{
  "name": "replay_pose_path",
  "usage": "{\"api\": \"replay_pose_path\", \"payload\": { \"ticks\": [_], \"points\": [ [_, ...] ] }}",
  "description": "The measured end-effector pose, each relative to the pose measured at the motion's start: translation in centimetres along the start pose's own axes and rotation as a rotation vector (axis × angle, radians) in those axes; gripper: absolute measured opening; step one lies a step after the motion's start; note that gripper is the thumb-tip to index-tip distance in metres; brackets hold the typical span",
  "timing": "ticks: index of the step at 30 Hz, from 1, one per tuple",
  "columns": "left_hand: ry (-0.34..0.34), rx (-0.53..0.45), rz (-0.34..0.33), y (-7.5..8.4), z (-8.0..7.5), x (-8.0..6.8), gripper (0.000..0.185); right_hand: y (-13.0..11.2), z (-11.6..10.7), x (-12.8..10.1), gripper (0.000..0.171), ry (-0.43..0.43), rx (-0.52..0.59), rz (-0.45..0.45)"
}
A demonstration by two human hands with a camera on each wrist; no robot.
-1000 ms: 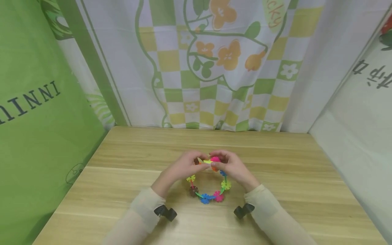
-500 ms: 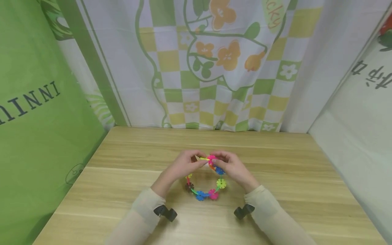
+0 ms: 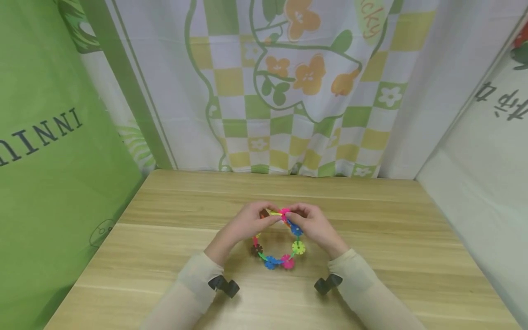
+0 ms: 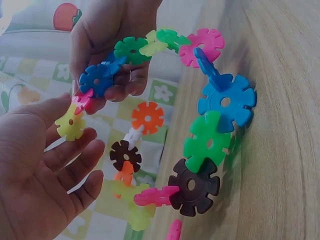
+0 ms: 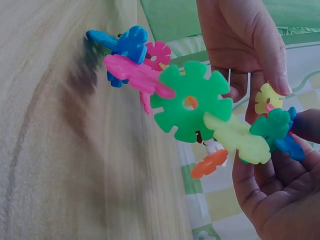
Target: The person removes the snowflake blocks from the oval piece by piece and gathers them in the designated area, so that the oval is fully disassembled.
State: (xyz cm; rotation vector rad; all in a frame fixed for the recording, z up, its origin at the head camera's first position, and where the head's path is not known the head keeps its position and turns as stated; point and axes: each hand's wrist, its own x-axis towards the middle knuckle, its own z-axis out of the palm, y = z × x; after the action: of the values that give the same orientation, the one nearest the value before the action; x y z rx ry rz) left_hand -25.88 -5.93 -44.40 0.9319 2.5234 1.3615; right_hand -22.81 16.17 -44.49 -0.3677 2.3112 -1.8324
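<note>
No containers in view, just a ring of snowflake blocks (image 3: 277, 243) standing w/ its lower edge on the wooden table (image 3: 165, 256). Both forearms reach in from the near edge, wrists angled inward, hands meeting at the ring's top. Left hand (image 3: 247, 222) pinches a yellow piece (image 4: 70, 124) betw thumb & fingers; right hand (image 3: 310, 223) grips the adjoining pink/blue pieces, rest of ring hanging below & betw the wrists

"INNI" on the green cloth (image 3: 49, 183); "cky" on the curtain (image 3: 288, 91).
</note>
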Motion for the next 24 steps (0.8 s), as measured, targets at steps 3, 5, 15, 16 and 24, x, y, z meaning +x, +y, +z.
{"api": "replay_pose_path", "payload": {
  "ticks": [3,5,15,16,24],
  "points": [
    [0.001,0.005,0.003,0.10,0.02,0.05,0.023,-0.12,-0.02,-0.05,0.025,-0.003,0.002,-0.005],
    [-0.001,-0.004,0.009,0.11,0.01,0.01,0.021,-0.12,0.01,-0.08,0.024,-0.008,0.004,-0.012],
    [0.014,-0.012,0.051,-0.06,-0.22,-0.15,0.013,-0.18,0.14,-0.02,0.022,0.002,-0.050,-0.032],
    [0.017,-0.012,0.060,-0.10,-0.24,-0.17,0.013,-0.20,0.15,0.01,0.022,0.003,-0.053,-0.035],
    [0.039,-0.058,0.107,-0.18,-0.39,-0.22,0.013,-0.50,0.18,-0.05,0.023,0.011,-0.065,-0.050]
  ]
}}
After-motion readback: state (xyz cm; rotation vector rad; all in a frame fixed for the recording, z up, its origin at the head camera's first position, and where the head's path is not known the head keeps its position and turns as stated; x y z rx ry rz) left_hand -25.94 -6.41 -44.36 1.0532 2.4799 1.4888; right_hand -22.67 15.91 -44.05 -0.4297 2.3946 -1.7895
